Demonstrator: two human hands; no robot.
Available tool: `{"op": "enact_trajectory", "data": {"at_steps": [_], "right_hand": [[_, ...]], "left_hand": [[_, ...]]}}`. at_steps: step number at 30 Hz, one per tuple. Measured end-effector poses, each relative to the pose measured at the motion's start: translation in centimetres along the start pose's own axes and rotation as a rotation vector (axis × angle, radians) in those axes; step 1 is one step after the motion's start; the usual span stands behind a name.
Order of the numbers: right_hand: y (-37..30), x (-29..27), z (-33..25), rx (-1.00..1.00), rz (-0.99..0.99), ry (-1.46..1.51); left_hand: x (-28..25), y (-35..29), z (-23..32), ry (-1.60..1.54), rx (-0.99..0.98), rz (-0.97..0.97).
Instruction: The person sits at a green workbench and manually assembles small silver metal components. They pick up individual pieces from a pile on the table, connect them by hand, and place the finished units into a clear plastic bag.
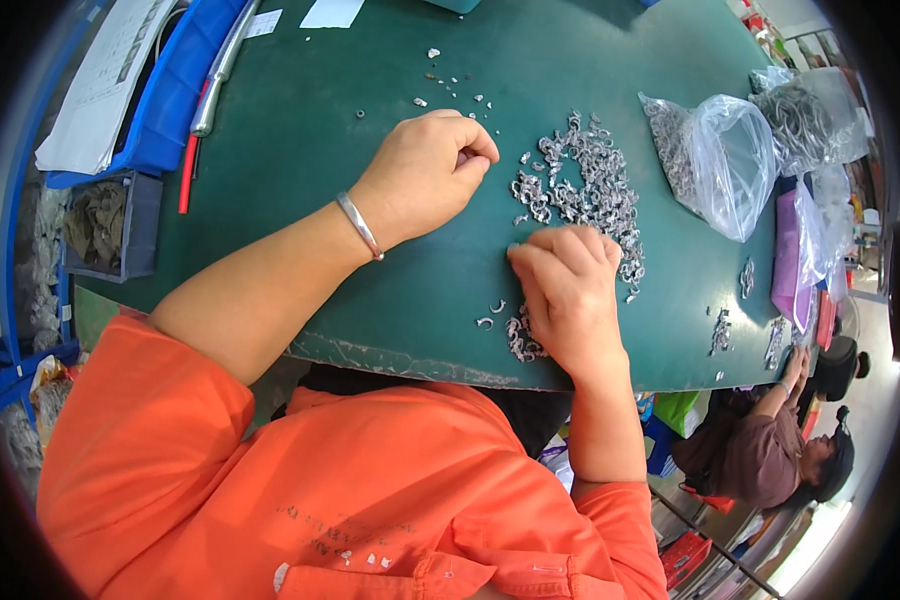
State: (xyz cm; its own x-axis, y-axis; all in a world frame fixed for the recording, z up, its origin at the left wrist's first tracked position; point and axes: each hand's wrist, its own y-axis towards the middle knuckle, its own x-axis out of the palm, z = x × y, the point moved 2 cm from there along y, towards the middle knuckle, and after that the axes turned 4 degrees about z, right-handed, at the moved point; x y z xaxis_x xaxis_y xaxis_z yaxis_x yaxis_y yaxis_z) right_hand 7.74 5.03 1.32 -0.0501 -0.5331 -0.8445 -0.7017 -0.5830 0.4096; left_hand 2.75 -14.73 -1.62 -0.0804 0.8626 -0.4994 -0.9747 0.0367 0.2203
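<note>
My left hand point(422, 172) is over the middle of the green table point(370, 290), its fingers curled together in a fist-like pinch. Whatever may be inside is hidden. A silver bangle point(360, 226) circles that wrist. To its right lies a loose pile of small grey C-shaped metal pieces point(595, 165). My right hand point(573, 285) is at the near end of this pile, fingertips pressed together and pointing down-left; what they hold, if anything, cannot be made out. Beside its wrist, by the table's near edge, is a smaller heap of the same curved pieces point(522, 338).
Clear plastic bags point(725, 165) of grey parts stand at the right. Small part clusters point(720, 332) lie nearby. A blue tray point(165, 95), a red stick point(187, 175) and a grey bin point(135, 225) are at the left. Another person point(760, 450) works at the far right.
</note>
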Motion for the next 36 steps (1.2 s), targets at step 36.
{"op": "enact_trajectory", "data": {"at_steps": [36], "right_hand": [[-8.0,-2.5,2.1,0.474,0.368,0.076]], "left_hand": [[1.1,-2.1,1.4,-1.242,-0.706,-0.231]]}}
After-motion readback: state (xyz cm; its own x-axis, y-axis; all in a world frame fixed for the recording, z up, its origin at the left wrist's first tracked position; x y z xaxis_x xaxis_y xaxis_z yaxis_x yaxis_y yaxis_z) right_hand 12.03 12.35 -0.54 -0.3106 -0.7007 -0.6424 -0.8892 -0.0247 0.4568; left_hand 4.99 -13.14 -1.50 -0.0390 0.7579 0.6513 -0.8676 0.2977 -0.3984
